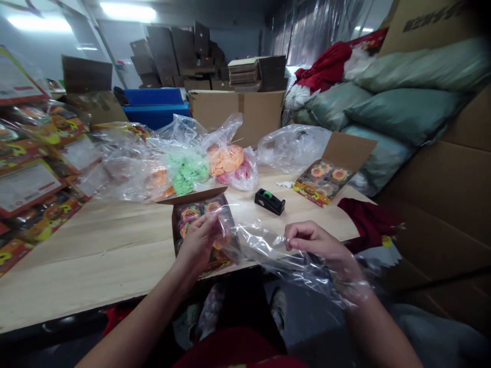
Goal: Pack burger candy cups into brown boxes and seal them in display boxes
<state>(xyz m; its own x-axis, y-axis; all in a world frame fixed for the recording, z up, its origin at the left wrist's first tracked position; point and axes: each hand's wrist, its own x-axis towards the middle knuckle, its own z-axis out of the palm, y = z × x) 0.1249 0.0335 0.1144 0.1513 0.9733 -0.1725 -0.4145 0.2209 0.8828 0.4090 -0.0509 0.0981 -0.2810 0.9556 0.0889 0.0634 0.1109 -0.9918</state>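
My left hand (201, 235) pinches clear plastic film (261, 244); right hand (313, 239) curled, grip unclear. Brown cardboard box (197, 195) looks filled, unclosed!

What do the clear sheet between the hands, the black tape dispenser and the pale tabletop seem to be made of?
Clear crinkled sheet: thin, glossy plastic film; see-through folds, bright highlights.
Black tape dispenser: probably hard plastic, low sheen, with rigid, crisp edges.
Pale tan tabletop: wood or laminate, fairly matt; streaky grain shows.
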